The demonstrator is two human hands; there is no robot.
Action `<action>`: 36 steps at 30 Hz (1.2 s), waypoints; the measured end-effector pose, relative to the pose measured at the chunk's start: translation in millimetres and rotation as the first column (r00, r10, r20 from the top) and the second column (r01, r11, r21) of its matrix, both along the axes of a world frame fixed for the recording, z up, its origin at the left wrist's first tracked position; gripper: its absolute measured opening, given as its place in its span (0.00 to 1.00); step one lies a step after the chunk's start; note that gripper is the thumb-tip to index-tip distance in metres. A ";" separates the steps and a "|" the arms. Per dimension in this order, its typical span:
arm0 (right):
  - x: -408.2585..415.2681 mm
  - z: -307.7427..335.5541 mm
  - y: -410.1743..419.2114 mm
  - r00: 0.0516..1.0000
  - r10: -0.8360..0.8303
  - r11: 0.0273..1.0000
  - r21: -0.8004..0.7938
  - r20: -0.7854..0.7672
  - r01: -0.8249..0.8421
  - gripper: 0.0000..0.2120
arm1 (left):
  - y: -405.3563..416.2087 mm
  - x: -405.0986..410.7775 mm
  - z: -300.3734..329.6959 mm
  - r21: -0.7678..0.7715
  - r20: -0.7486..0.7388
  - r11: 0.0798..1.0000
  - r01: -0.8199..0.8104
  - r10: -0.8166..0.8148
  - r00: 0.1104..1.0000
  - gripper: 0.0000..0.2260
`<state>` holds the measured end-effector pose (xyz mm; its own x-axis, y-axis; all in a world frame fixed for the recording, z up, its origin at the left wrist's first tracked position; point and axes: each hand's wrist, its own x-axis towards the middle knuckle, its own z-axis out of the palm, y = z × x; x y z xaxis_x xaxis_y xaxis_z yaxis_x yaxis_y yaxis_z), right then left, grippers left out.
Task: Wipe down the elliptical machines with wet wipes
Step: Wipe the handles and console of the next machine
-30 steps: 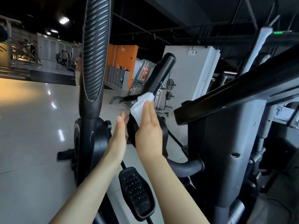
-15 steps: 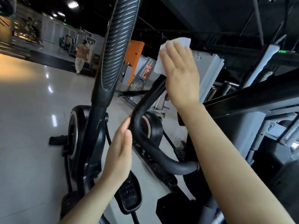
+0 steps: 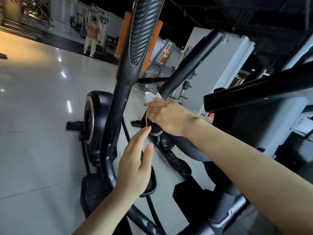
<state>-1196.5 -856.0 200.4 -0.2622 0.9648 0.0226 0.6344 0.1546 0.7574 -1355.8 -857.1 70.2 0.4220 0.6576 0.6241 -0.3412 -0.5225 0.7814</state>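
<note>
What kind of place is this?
Most likely a commercial gym: an elliptical machine up close, weight plates on a rack behind, and a wide glossy floor with more equipment beyond.

Dim gym, warm glare at the left, and we see soft motion blur throughout.
We note ceiling lights mirrored as white streaks on the glossy floor (image 3: pixel 42 102), dark machine frames losing detail in shadow, smeared background equipment, and straight bars bending near the wide-angle edges.
</note>
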 end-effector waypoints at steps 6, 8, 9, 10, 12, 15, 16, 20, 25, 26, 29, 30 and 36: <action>-19.6 -10.3 -42.3 0.965 -0.247 0.900 -0.348 0.084 0.261 0.19 | 1.3 -6.2 3.6 -0.123 -0.022 0.992 0.015 -0.018 1.000 0.22; -17.3 -15.1 -70.8 0.980 -0.186 0.913 -0.358 0.070 0.198 0.25 | 2.8 -8.3 5.4 -0.103 -0.055 0.995 0.016 -0.021 0.998 0.22; -15.7 -15.5 -83.4 0.989 -0.139 0.925 -0.349 0.054 0.149 0.27 | 3.4 -8.2 5.5 -0.098 -0.071 0.995 0.015 -0.022 0.997 0.23; -12.2 -16.4 -95.0 0.996 -0.088 0.941 -0.326 0.016 0.088 0.27 | 3.7 -7.3 5.8 -0.096 -0.082 0.995 0.017 -0.025 0.996 0.23; -7.0 -16.0 -115.1 0.997 0.009 0.962 -0.272 -0.076 -0.029 0.22 | 3.9 -4.8 6.2 -0.087 -0.099 0.996 0.025 -0.034 0.994 0.23; -8.0 -12.2 -140.2 0.991 0.059 0.968 -0.235 -0.121 -0.086 0.20 | 6.1 -2.1 7.0 -0.049 -0.118 0.998 0.042 -0.048 0.992 0.23; -9.2 -10.8 -146.7 0.988 0.050 0.969 -0.234 -0.146 -0.083 0.20 | 7.6 -1.0 6.8 -0.039 -0.124 0.998 0.044 -0.049 0.991 0.22; -11.0 -5.2 -160.0 0.913 -0.079 0.981 -0.194 -0.400 0.000 0.23 | 10.0 4.7 4.1 -0.061 -0.133 0.996 0.061 -0.068 0.989 0.19; -11.0 -3.7 -160.9 0.900 -0.138 0.974 -0.221 -0.413 0.048 0.30 | 8.4 12.3 7.5 -0.045 -0.131 0.990 0.131 -0.136 0.982 0.18; -9.9 -4.1 -164.3 0.913 -0.154 0.970 -0.233 -0.378 0.067 0.31 | 8.7 14.4 7.5 -0.035 -0.133 0.989 0.143 -0.147 0.980 0.18; -10.1 -5.2 -171.6 0.925 -0.211 0.958 -0.253 -0.315 0.133 0.30 | 6.7 21.8 6.3 -0.044 -0.144 0.984 0.170 -0.174 0.974 0.20; -10.3 -6.1 -171.8 0.925 -0.205 0.961 -0.244 -0.321 0.129 0.28 | 4.8 23.9 6.4 -0.048 -0.142 0.983 0.179 -0.184 0.973 0.22; -6.8 -15.7 -172.6 0.951 -0.051 0.995 -0.098 -0.306 0.021 0.23 | -0.7 34.4 1.3 -0.045 -0.074 0.978 0.205 -0.208 0.975 0.21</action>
